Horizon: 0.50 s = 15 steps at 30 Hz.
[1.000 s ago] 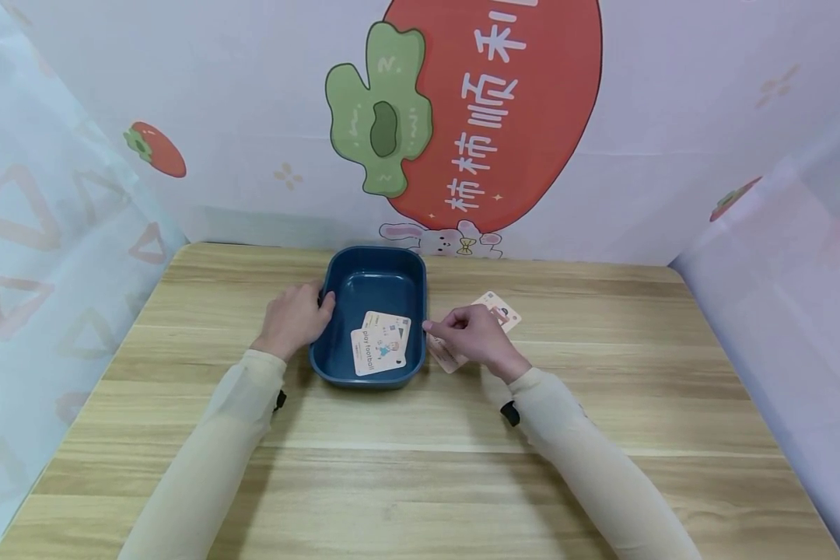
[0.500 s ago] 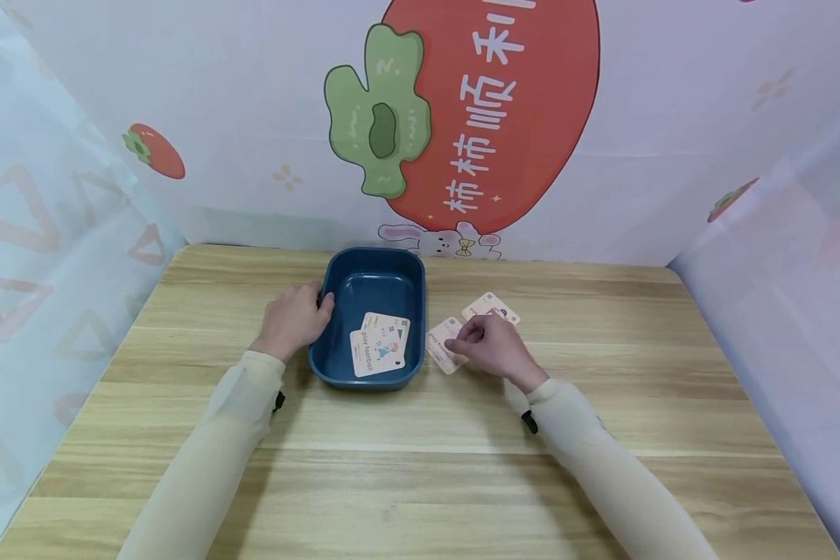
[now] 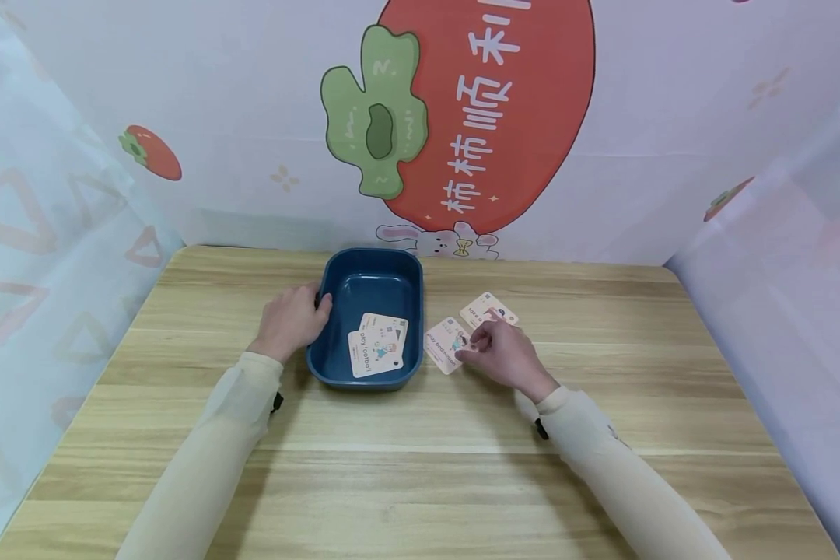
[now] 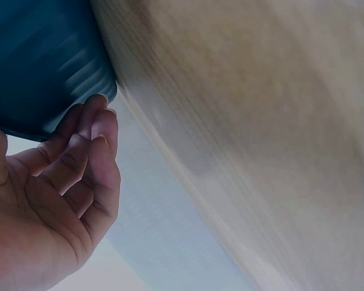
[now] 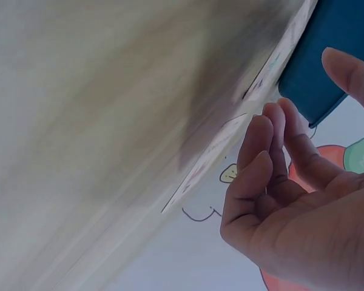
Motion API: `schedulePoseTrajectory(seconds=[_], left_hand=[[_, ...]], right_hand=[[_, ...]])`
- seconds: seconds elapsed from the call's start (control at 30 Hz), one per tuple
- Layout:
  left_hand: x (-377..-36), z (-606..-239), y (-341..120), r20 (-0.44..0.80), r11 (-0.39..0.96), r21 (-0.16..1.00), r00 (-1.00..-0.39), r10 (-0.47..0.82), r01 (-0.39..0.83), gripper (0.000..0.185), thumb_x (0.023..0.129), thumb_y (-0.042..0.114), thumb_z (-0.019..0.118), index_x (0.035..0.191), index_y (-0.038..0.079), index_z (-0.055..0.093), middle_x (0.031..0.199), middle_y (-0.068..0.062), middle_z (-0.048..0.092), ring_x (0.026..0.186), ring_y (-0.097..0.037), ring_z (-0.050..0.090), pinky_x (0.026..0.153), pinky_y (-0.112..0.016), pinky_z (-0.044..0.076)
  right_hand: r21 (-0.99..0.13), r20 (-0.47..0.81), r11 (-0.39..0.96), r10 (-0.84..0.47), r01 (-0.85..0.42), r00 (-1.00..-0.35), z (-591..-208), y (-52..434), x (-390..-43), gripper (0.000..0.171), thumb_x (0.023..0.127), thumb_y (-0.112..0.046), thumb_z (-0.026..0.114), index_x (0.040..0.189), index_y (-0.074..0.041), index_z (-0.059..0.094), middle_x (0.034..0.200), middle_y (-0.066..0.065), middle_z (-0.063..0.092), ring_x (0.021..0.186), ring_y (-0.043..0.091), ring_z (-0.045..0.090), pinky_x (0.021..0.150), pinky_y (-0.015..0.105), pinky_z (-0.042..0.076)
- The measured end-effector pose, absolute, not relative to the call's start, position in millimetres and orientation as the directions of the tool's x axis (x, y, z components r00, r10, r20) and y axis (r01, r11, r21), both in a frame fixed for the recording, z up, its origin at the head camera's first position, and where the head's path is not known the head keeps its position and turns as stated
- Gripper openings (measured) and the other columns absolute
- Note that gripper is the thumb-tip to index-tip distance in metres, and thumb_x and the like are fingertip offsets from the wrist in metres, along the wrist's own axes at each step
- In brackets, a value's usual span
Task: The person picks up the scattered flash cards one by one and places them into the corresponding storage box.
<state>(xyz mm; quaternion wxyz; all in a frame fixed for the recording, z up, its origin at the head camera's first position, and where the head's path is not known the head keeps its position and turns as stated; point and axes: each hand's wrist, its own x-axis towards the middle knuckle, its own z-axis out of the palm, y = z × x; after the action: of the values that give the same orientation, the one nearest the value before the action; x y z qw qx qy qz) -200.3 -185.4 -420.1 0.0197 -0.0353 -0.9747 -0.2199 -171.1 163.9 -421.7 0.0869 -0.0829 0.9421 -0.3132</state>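
A dark blue tub [image 3: 414,311] stands on the wooden table [image 3: 420,467] and holds two picture cards [image 3: 378,351], one partly over the other. My left hand [image 3: 290,320] grips the tub's left wall, thumb at the rim; in the left wrist view its fingers [image 4: 88,130] curl against the tub [image 4: 36,60]. Right of the tub lies a pink card [image 3: 444,345] flat on the table. My right hand [image 3: 497,350] touches that card's right edge with relaxed fingers [image 5: 264,142], thumb apart. A second loose card [image 3: 486,307] lies just behind the hand.
Cloth walls with a printed red fruit and green leaf [image 3: 374,109] close the table at the back and both sides. Bare wood spans the front half of the table. Both forearms wear pale sleeves [image 3: 210,451].
My right hand has drawn back from the tub's right rim and come down onto the nearer pink card. The left hand and the tub have stayed put.
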Motion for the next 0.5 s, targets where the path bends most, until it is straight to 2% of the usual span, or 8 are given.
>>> schedulePoseTrajectory(seconds=[0.1, 0.17, 0.23, 0.3, 0.33, 0.4, 0.5], left_hand=[[-200.3, -420.5, -185.5, 0.049, 0.9, 0.43, -0.997, 0.059, 0.075, 0.032, 0.106, 0.028, 0.049, 0.099, 0.0, 0.063, 0.068, -0.008, 0.055, 0.057, -0.023, 0.055, 0.049, -0.033, 0.043], [-200.3, -420.4, -185.5, 0.048, 0.899, 0.431, -0.997, 0.06, 0.075, 0.032, 0.106, 0.028, 0.048, 0.098, 0.0, 0.063, 0.068, -0.008, 0.055, 0.057, -0.023, 0.055, 0.049, -0.033, 0.043], [-200.3, -420.4, -185.7, 0.049, 0.899, 0.431, -0.997, 0.06, 0.075, 0.032, 0.106, 0.028, 0.048, 0.098, 0.001, 0.063, 0.068, -0.008, 0.055, 0.057, -0.023, 0.055, 0.049, -0.033, 0.043], [-200.3, -420.5, -185.8, 0.049, 0.9, 0.43, -0.997, 0.06, 0.076, 0.033, 0.106, 0.028, 0.047, 0.099, 0.0, 0.063, 0.068, -0.008, 0.055, 0.057, -0.023, 0.055, 0.049, -0.033, 0.043], [-200.3, -420.5, -185.8, 0.05, 0.9, 0.429, -0.997, 0.06, 0.076, 0.034, 0.106, 0.028, 0.047, 0.1, 0.0, 0.063, 0.068, -0.009, 0.055, 0.057, -0.023, 0.055, 0.049, -0.033, 0.043], [-200.3, -420.5, -185.7, 0.051, 0.901, 0.427, -0.997, 0.059, 0.075, 0.034, 0.106, 0.028, 0.047, 0.102, -0.001, 0.064, 0.069, -0.009, 0.055, 0.057, -0.023, 0.056, 0.049, -0.033, 0.043], [-200.4, -421.0, -185.4, 0.052, 0.902, 0.426, -0.997, 0.057, 0.074, 0.035, 0.106, 0.028, 0.047, 0.105, -0.002, 0.064, 0.07, -0.009, 0.056, 0.058, -0.024, 0.056, 0.049, -0.034, 0.043]], right_hand=[[-0.583, -0.115, 0.807, -0.198, -0.095, -0.973, -422.8, 164.1, -170.0, 0.038, 0.081, -0.033, 0.086, 0.098, -0.003, 0.07, 0.084, 0.005, 0.063, 0.086, 0.023, 0.058, 0.077, 0.037, 0.045], [-0.56, -0.119, 0.823, -0.194, -0.096, -0.974, -424.1, 163.5, -169.7, 0.043, 0.079, -0.036, 0.087, 0.1, -0.003, 0.069, 0.087, 0.005, 0.063, 0.105, 0.027, 0.061, 0.081, 0.039, 0.046], [-0.527, -0.117, 0.844, -0.193, -0.103, -0.974, -425.4, 162.2, -169.2, 0.05, 0.078, -0.04, 0.088, 0.103, -0.002, 0.068, 0.094, 0.007, 0.065, 0.124, 0.031, 0.056, 0.088, 0.043, 0.046], [-0.493, -0.126, 0.864, -0.188, -0.103, -0.974, -426.2, 159.9, -168.4, 0.057, 0.077, -0.044, 0.088, 0.107, -0.001, 0.067, 0.101, 0.01, 0.065, 0.128, 0.034, 0.054, 0.091, 0.045, 0.045], [-0.479, -0.135, 0.872, -0.185, -0.099, -0.973, -426.5, 158.6, -167.9, 0.061, 0.076, -0.046, 0.088, 0.11, -0.001, 0.066, 0.105, 0.011, 0.065, 0.128, 0.035, 0.053, 0.091, 0.046, 0.045], [-0.456, -0.156, 0.887, -0.169, -0.081, -0.973, -426.5, 155.4, -166.7, 0.069, 0.074, -0.05, 0.088, 0.116, 0.0, 0.065, 0.112, 0.013, 0.062, 0.112, 0.034, 0.057, 0.089, 0.045, 0.045], [-0.426, -0.179, 0.903, -0.147, -0.058, -0.973, -427.3, 150.8, -166.3, 0.08, 0.07, -0.055, 0.089, 0.122, 0.001, 0.064, 0.116, 0.014, 0.058, 0.096, 0.03, 0.054, 0.081, 0.041, 0.044]])
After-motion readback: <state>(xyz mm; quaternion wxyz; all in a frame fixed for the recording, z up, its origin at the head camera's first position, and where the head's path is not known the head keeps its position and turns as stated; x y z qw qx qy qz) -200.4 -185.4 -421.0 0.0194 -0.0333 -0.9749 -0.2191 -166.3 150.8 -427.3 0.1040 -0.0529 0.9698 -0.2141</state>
